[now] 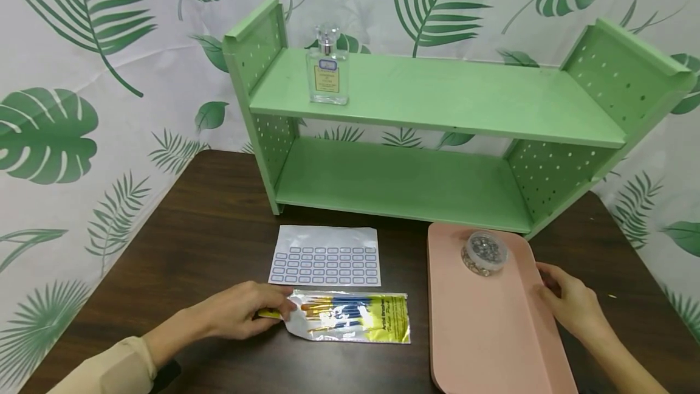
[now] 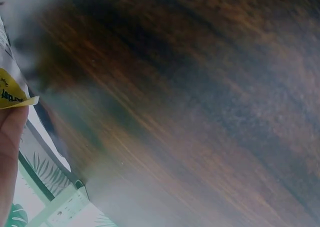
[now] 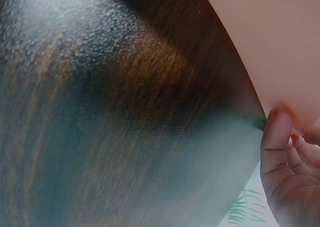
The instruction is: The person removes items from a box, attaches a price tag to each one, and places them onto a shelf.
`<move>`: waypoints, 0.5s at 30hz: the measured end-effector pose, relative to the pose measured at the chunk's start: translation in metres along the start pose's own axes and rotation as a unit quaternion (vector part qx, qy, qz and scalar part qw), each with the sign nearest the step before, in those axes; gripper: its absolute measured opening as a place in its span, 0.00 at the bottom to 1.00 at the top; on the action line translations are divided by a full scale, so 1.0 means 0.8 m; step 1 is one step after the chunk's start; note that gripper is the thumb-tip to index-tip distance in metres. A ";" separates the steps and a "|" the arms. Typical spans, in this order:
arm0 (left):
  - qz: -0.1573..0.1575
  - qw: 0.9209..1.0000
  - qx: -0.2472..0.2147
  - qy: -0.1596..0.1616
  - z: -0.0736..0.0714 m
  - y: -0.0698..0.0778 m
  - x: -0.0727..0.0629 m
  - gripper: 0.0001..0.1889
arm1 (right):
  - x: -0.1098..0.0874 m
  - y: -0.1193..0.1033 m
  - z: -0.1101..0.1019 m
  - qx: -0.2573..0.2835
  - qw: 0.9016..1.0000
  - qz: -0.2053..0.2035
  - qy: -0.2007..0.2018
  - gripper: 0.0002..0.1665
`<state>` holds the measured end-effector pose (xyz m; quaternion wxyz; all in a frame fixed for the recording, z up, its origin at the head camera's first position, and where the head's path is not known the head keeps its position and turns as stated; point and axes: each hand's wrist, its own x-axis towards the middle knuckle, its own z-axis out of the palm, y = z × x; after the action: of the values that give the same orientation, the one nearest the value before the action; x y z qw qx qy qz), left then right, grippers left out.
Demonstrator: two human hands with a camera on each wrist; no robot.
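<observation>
In the head view, my left hand (image 1: pixel 246 309) pinches the left end of a clear packet of artist brushes (image 1: pixel 355 318), which lies flat on the table. The brushes inside have blue and tan parts, and the packet's right end is yellow. A yellow flap (image 2: pixel 11 89) of it shows above my thumb in the left wrist view. At the right, my right hand (image 1: pixel 571 303) grips the long right rim of a pink tray (image 1: pixel 487 327), fingers at the edge. A small round clear tub (image 1: pixel 483 252) of silvery bits sits near the tray's far end.
A sheet of blue-bordered labels (image 1: pixel 328 257) lies just beyond the packet. Behind stands a green two-tier shelf (image 1: pixel 437 93), with a glass perfume bottle (image 1: pixel 328 87) at the left of its upper tier. A leaf-patterned cloth (image 1: pixel 49 132) hangs around the dark wooden table (image 1: pixel 219 224).
</observation>
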<state>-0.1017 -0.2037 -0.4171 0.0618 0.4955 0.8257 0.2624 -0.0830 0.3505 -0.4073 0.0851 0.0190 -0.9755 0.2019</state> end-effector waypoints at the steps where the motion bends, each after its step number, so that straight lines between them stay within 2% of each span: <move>1: -0.011 1.000 0.002 -0.006 0.000 0.001 -0.001 0.06 | 0.000 0.000 0.000 0.000 1.000 0.001 0.000 0.20; 4: -0.050 0.999 -0.002 -0.018 0.000 0.002 -0.002 0.12 | 0.000 0.000 -0.001 0.002 1.000 0.003 -0.006 0.21; 6: -0.074 0.997 -0.013 -0.005 -0.001 0.002 -0.002 0.17 | 0.000 0.000 -0.001 0.004 1.000 0.006 -0.014 0.21; 8: -0.093 0.995 -0.026 0.031 -0.003 -0.001 -0.001 0.17 | 0.001 -0.001 -0.002 0.003 1.000 0.008 -0.019 0.22; 10: -0.122 0.988 -0.034 0.086 -0.006 -0.006 0.003 0.15 | 0.001 -0.001 -0.002 0.004 1.000 0.009 -0.024 0.22; 12: -0.172 0.974 -0.040 0.144 -0.010 -0.013 0.007 0.13 | 0.001 -0.001 -0.002 0.004 1.000 0.009 -0.024 0.22; 13: -0.205 0.963 -0.040 0.170 -0.012 -0.016 0.009 0.12 | 0.001 -0.001 -0.002 0.004 1.000 0.009 -0.023 0.22; 15: -0.279 0.937 -0.052 0.206 -0.017 -0.023 0.012 0.13 | 0.000 -0.001 -0.002 0.005 1.000 0.009 -0.022 0.22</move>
<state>-0.1260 -0.2075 -0.4133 -0.0135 0.1765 0.9107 0.3732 -0.0831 0.3501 -0.4053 0.0618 0.0152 -0.9763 0.2069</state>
